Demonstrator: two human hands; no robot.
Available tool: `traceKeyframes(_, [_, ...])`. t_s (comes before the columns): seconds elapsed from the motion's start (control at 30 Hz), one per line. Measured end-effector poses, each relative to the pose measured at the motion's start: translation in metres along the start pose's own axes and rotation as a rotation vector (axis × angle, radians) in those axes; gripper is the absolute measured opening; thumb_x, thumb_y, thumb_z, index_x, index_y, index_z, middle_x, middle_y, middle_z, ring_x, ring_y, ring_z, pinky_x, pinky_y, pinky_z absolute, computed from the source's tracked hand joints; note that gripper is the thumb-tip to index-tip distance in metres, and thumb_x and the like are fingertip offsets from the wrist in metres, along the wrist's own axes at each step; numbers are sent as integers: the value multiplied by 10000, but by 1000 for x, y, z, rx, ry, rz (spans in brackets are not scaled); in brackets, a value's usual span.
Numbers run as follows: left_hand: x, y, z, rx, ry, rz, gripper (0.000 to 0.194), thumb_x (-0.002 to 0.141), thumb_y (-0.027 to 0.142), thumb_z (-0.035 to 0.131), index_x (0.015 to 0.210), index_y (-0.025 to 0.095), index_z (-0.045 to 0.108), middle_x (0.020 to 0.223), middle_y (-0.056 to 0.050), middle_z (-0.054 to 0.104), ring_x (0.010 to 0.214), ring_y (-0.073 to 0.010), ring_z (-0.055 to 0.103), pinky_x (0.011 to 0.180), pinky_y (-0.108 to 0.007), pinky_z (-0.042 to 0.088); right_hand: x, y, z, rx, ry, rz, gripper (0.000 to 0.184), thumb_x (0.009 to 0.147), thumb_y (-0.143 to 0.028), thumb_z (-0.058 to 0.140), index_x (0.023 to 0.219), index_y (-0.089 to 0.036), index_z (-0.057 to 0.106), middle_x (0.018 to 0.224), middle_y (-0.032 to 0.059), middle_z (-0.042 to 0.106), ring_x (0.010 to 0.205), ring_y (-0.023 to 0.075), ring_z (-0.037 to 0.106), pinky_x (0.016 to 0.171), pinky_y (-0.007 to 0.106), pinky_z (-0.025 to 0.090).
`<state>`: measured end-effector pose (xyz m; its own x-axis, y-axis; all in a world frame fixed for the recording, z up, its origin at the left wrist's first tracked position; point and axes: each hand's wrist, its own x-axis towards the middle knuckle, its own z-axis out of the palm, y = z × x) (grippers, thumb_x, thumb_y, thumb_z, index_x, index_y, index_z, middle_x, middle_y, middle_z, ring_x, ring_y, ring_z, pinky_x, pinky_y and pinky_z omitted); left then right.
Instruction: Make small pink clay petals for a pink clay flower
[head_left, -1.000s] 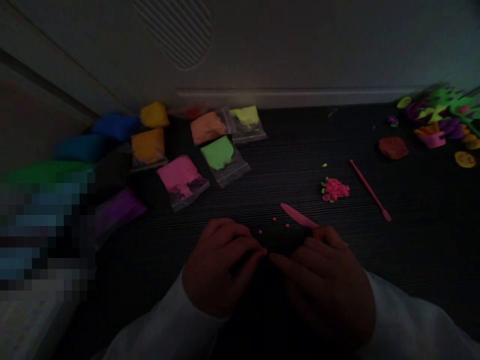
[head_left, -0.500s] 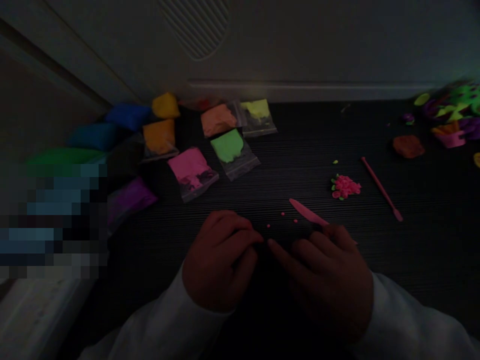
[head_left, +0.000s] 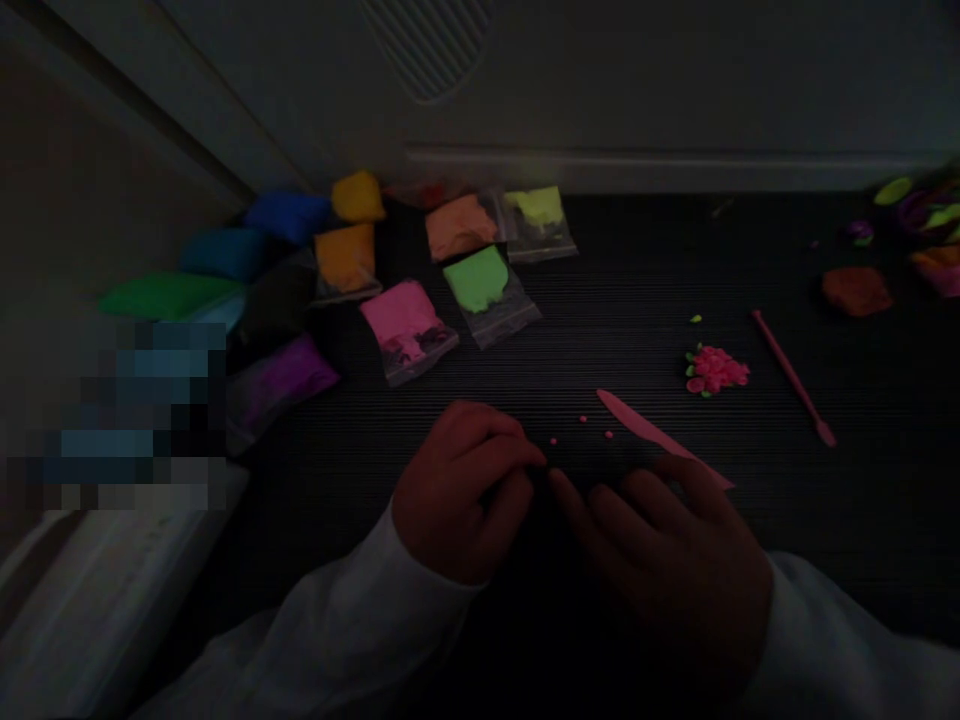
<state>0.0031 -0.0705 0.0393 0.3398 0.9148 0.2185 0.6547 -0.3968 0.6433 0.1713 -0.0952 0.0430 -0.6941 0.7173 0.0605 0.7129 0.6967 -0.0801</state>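
Observation:
My left hand point(head_left: 469, 490) is closed, its index finger and thumb bent toward each other; anything between them is hidden or too small to name. Close beside its fingertips is the outstretched index finger of my right hand point(head_left: 675, 560), whose other fingers are bent and slightly apart. I see nothing held in the right hand, though its thumb is hidden. A pink plastic knife point(head_left: 652, 432) lies just beyond the right knuckles. Three tiny pink clay bits point(head_left: 583, 419) are scattered between the knife and my left hand. Farther right sits a cluster of pink clay flowers point(head_left: 716, 370) with green leaves.
Bags of coloured clay, including pink point(head_left: 405, 320), green point(head_left: 480, 285) and orange point(head_left: 346, 262), lie at the back left. On the right are a pink modelling tool point(head_left: 793, 378), a brown clay lump point(head_left: 856, 291) and colourful clay pieces point(head_left: 937, 215). A wall panel point(head_left: 637, 100) rises behind.
The whole view has shifted, so things appear farther right. More of the knife's handle shows beyond my right hand. Both hands keep nearly the same pose, fingertips close together.

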Motion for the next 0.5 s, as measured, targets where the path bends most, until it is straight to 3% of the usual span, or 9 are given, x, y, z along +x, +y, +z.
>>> traceKeyframes(0.5, [-1, 1, -2, -24, -15, 21, 163, 661, 81, 442, 702, 130, 591, 722, -47, 547, 726, -129, 478, 661, -280, 414, -8, 6, 5, 126, -98, 68, 441, 741, -306, 387, 1173, -252, 320, 715, 11, 537, 695, 169, 424, 689, 403, 221])
